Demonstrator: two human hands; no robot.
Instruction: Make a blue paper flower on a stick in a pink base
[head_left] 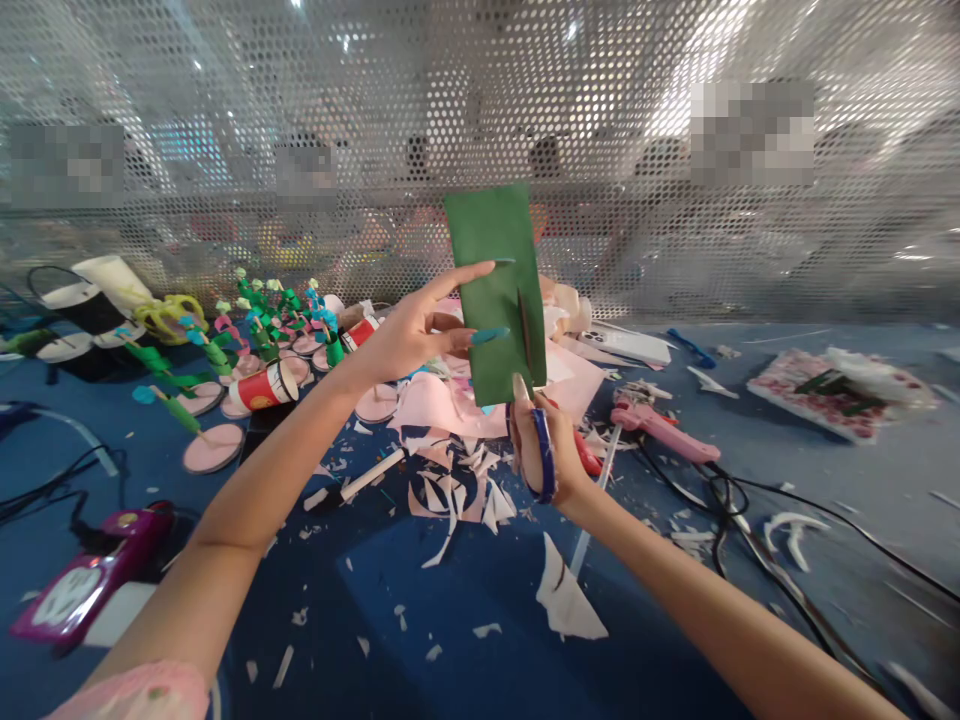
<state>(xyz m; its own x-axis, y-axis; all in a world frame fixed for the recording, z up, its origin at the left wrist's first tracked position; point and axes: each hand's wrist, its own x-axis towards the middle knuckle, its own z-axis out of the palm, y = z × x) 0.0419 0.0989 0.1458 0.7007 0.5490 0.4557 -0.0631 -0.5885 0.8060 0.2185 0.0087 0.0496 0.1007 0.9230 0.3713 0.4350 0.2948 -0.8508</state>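
Note:
My left hand grips a sheet of green paper or craft foam by its left side, two long teal nails lying across its front. The sheet is held upright above the blue table. My right hand is closed round blue-handled scissors at the sheet's lower edge. A dark slit runs up the sheet from near the scissors. The blades are mostly hidden. Below both hands lie pink sheets and many white paper scraps.
Small green and blue craft flowers on pink discs stand at left, near a red paper cup. A pink glue gun with black cables lies right. A purple device sits front left. A perforated metal screen rises behind.

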